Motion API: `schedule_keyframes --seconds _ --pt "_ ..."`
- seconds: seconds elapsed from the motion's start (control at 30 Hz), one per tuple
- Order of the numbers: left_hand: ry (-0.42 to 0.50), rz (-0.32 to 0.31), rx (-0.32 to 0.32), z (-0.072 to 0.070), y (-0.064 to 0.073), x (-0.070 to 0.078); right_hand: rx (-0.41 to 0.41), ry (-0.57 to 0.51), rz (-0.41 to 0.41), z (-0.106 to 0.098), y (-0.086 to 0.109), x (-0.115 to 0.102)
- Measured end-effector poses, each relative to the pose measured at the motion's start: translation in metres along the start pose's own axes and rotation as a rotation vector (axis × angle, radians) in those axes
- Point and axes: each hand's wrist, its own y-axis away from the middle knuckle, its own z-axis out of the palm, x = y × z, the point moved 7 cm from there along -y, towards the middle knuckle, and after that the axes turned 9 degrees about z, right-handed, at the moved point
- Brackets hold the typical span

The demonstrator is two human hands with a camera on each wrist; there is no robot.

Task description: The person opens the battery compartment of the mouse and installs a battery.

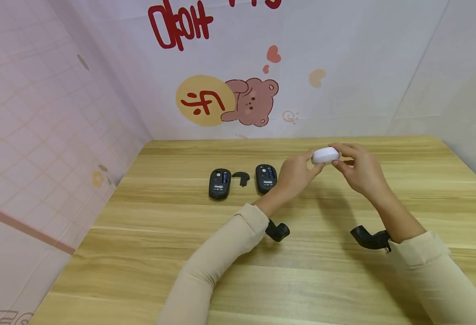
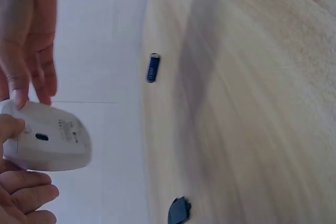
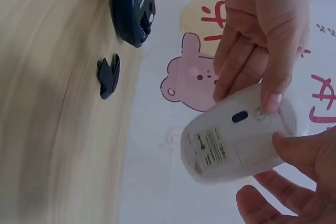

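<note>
Head view: pinching white mouse (image 1: 325,155) with bent fingers of left hand (image 1: 296,175) and right hand (image 1: 363,171). Held right of black mice (image 1: 219,188).

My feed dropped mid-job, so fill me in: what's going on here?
The left hand and right hand are both gripping a white mouse, held up off the wooden table. On the table lie one black mouse and a second black mouse, both underside up and opened, with a black cover between them. A loose battery also lies on the table.
</note>
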Motion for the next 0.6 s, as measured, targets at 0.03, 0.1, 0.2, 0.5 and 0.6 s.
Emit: schedule_keyframes --seconds 0.03,0.1,0.2,0.5,0.6 --pt "0.029 0.000 0.002 -0.003 0.001 0.000 -0.009 -0.003 -0.005 0.000 0.001 -0.002" --pt "0.080 -0.007 0.007 -0.008 0.003 0.000 -0.021 -0.006 -0.012 0.000 0.002 -0.005" --pt "0.156 -0.026 0.015 -0.016 0.008 -0.001 -0.034 -0.026 -0.021 0.001 0.004 -0.009" --pt "0.310 -0.037 0.067 -0.037 0.020 0.001 -0.077 -0.092 -0.039 0.005 0.010 -0.026" --pt "0.388 -0.027 0.082 -0.040 0.024 0.000 -0.105 -0.096 -0.021 0.007 0.013 -0.029"
